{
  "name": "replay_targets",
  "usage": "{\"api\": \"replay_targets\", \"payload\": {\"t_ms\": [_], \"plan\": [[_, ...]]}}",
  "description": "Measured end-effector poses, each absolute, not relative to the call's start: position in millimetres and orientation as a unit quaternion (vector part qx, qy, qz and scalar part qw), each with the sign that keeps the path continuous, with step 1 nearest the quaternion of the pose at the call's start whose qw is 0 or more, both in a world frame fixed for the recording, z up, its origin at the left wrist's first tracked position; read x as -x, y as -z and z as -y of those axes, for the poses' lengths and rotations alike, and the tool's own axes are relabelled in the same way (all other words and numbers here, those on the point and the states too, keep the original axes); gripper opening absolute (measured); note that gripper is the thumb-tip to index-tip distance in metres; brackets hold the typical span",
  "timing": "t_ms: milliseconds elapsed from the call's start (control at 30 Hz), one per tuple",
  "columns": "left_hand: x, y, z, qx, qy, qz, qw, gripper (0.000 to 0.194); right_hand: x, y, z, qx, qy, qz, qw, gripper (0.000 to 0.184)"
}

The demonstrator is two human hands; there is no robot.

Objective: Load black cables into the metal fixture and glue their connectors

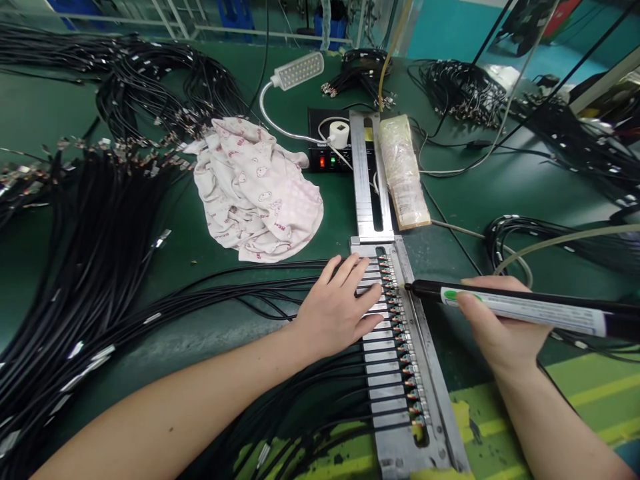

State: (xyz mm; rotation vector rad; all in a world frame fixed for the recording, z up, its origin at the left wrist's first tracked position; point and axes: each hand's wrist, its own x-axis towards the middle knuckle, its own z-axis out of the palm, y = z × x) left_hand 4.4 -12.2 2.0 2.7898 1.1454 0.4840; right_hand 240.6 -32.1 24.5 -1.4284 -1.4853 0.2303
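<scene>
My left hand lies flat with fingers spread on the upper part of a metal jig, pressing on black cables whose connector ends sit in a row along the jig's slot. My right hand is closed round a black-and-white pen-like tool. The tool's dark tip points left and sits at the jig's right edge beside the upper connectors.
A crumpled white printed cloth lies left of a slotted metal bar. Behind are a black control box, a gooseneck LED lamp and a wrapped packet. Large bundles of black cables cover the left; more coils lie right.
</scene>
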Motion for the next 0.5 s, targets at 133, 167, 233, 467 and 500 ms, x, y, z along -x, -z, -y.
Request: {"api": "replay_targets", "payload": {"t_ms": [133, 167, 233, 467, 500], "plan": [[-4.3, -1.9, 11.9, -0.911, -0.159, -0.377, 0.046, 0.038, -239.5, -24.6, 32.0, 0.596, -0.094, 0.619, 0.503, 0.015], [-4.2, -2.0, 11.9, -0.911, -0.160, -0.377, 0.046, 0.038, -239.3, -24.8, 31.9, 0.598, -0.094, 0.618, 0.502, 0.015], [-3.9, -2.2, 12.0, -0.911, -0.162, -0.376, 0.046, 0.037, -239.1, -25.3, 31.9, 0.599, -0.093, 0.617, 0.501, 0.015], [-3.8, -1.4, 12.0, -0.912, -0.152, -0.378, 0.048, 0.038, -239.1, -27.9, 31.9, 0.597, -0.092, 0.621, 0.500, 0.013], [-3.9, -1.2, 12.0, -0.912, -0.151, -0.377, 0.048, 0.038, -239.1, -28.1, 31.9, 0.595, -0.091, 0.622, 0.501, 0.013]]}}
